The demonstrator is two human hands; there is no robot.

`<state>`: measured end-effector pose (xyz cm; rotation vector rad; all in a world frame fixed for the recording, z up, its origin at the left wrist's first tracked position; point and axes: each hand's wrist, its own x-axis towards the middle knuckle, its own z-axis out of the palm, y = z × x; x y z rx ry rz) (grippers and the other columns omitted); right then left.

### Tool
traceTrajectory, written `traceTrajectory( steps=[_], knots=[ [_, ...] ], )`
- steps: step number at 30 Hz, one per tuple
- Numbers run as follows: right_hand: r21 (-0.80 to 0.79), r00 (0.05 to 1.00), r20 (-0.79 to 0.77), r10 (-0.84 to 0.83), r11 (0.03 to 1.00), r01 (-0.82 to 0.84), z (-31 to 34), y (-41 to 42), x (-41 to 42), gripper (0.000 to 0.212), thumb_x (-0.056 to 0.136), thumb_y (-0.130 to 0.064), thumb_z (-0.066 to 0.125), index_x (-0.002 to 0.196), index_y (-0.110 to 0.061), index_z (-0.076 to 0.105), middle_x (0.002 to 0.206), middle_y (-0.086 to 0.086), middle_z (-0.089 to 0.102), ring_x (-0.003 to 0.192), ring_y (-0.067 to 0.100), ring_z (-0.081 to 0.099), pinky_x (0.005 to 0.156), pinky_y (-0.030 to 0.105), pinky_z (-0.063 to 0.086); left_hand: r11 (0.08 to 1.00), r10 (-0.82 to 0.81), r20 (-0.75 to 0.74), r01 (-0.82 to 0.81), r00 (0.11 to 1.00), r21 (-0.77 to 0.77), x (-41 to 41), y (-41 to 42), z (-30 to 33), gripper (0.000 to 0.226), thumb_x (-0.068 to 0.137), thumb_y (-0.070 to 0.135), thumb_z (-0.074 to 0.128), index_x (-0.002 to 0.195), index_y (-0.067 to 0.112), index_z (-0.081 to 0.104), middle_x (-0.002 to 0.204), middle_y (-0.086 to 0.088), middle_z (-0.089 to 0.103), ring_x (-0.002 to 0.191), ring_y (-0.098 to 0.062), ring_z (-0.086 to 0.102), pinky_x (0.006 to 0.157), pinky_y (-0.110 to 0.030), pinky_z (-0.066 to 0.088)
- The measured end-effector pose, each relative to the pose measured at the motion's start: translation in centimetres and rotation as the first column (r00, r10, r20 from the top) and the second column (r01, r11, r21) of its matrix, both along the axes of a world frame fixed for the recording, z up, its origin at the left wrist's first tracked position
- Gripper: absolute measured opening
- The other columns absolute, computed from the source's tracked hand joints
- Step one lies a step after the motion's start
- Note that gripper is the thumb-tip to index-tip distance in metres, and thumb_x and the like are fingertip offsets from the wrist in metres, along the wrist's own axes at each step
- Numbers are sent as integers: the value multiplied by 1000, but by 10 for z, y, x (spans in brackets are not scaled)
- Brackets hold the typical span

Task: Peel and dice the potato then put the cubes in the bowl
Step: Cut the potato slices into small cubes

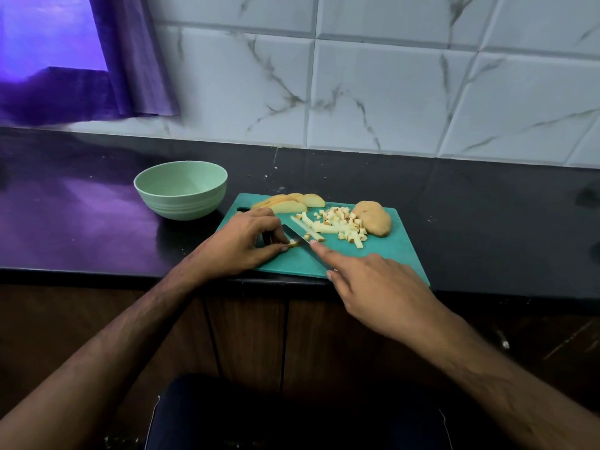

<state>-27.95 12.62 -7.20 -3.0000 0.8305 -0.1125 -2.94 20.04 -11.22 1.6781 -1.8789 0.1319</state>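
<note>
Head view: dicing midway; left hand (242, 243) pinches potato strip (292, 243) on green cutting board (389, 254); right hand (373, 287) grasps knife (297, 238), forefinger along spine, blade at strip; cubes (341, 220) and strips piled mid-board; slices (289, 203) and unpeeled half potato (373, 218) uncut; green bowl (181, 193) beside board, no cubes visible inside; knife handle hidden under right hand; bowl bottom hard to see.
</note>
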Motion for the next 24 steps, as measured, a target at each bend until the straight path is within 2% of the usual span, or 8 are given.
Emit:
traceTrajectory(
  steps=[4,8,11,13,15,17,20,24],
  knots=[
    [-19,1000,-5,-15,1000,15,-9,2,8,55,110,-42,25,159,-48,0,77,-7,44,66,7,42,62,32,40,1000,1,12,-1,1000,-14,-1,0,0,6,89,23,78,91,18,75,89,10,63,85,-7,61,76,-27,51],
    [22,1000,-18,-20,1000,20,-6,-4,21,53,110,-41,27,159,-47,7,79,-7,45,68,7,43,61,31,38,999,12,27,-11,1000,-30,-3,1,-1,6,89,23,79,92,19,76,89,10,64,84,-6,63,76,-30,54],
    [77,1000,-15,-16,997,17,5,-10,22,51,110,-42,29,158,-49,14,78,-11,41,67,5,40,60,31,33,998,45,31,-43,999,-51,-2,5,0,9,88,28,80,91,21,75,88,13,64,83,-3,64,74,-22,52],
    [62,1000,17,-7,998,6,8,-9,16,51,110,-42,29,158,-50,14,76,-10,43,65,5,40,54,28,29,997,56,27,-54,998,-58,0,9,0,10,87,31,80,89,22,74,86,16,63,82,-1,63,72,-9,44],
    [44,1000,11,2,999,-3,6,-3,9,52,110,-42,28,158,-50,10,77,-9,46,65,6,43,55,28,30,996,62,44,-59,997,-65,1,13,-2,9,87,32,78,89,24,75,87,17,62,83,-2,63,72,-6,39],
    [21,1000,-13,5,1000,-5,0,4,6,54,110,-42,27,159,-50,5,77,-9,45,66,6,43,61,30,36,996,67,62,-63,996,-62,1,15,-5,7,88,34,76,91,27,75,90,17,62,86,-2,62,75,-13,40],
    [19,1000,-12,-6,1000,6,-6,6,9,55,110,-43,26,159,-48,2,77,-9,43,69,7,44,68,34,45,997,67,61,-64,996,-48,3,14,-6,4,90,33,75,93,30,75,92,17,61,90,-1,60,75,-37,49],
    [14,1000,-18,-8,1000,8,-10,4,19,55,110,-42,26,160,-45,3,78,-6,44,68,9,44,69,35,48,998,63,60,-60,996,-36,3,15,-6,9,89,31,70,95,27,76,92,16,61,88,-3,60,75,-40,51]
  ],
)
